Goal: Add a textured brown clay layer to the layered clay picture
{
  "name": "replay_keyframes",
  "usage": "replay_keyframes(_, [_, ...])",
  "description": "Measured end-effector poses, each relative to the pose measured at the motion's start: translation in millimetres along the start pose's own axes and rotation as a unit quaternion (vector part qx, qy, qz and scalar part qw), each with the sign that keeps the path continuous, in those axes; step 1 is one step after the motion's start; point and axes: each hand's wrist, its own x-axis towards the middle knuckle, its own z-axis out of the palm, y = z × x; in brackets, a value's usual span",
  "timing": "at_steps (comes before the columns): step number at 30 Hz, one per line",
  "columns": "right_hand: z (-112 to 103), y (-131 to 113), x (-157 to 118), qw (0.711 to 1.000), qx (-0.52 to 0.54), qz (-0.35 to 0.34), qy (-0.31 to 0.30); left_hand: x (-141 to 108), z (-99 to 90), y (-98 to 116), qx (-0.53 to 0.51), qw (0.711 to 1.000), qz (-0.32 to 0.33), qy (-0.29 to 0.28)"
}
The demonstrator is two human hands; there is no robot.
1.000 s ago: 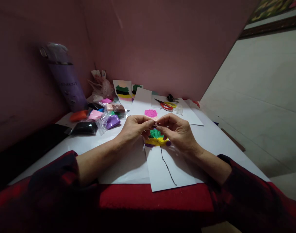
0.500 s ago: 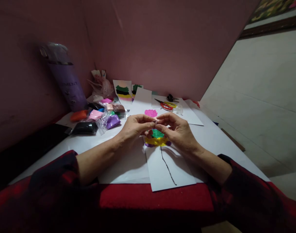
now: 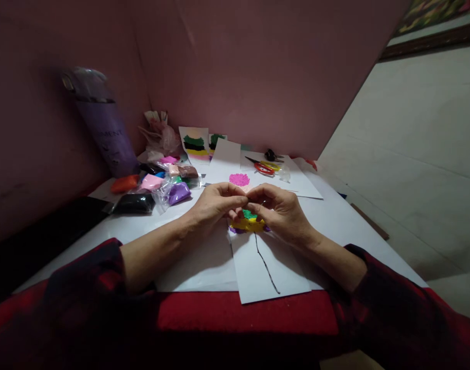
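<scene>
Pinching fingertip to fingertip, my left hand (image 3: 215, 203) and right hand (image 3: 285, 209) now hide the small dark piece that showed between them earlier, above the decorated card (image 3: 252, 277); I judge it still being worked.

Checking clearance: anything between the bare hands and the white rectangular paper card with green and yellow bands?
Nothing visible: the bare left hand and bare right hand meet over the card; anything pinched there is hidden.

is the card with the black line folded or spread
Spread flat: the white card shows no crease where visible; left hand and right hand hide some.
</scene>
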Motion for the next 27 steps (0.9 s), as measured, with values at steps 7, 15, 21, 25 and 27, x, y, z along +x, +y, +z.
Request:
replay_keyframes(7, [1,0,3,0.996,0.058,0.058,0.041,1,3.7,2,-0.017,0.999,0.028,0.043])
replay_keyframes(15, [-5,0,11,0.974,0.142,0.138,0.112,1,-0.3,4,-0.078,0.990,0.009,0.118])
replay_keyframes(21, [-5,1,10,0.976,0.142,0.132,0.101,-1,-1.2,4,-0.091,0.993,-0.019,0.069])
replay_keyframes(25, [-5,1,9,0.977,0.140,0.136,0.084,-3,-0.1,4,-0.084,0.995,-0.032,0.036])
replay_keyframes(27, [-3,0,9,0.976,0.153,0.138,0.069,-4,-0.3,3,-0.079,0.996,-0.030,0.023])
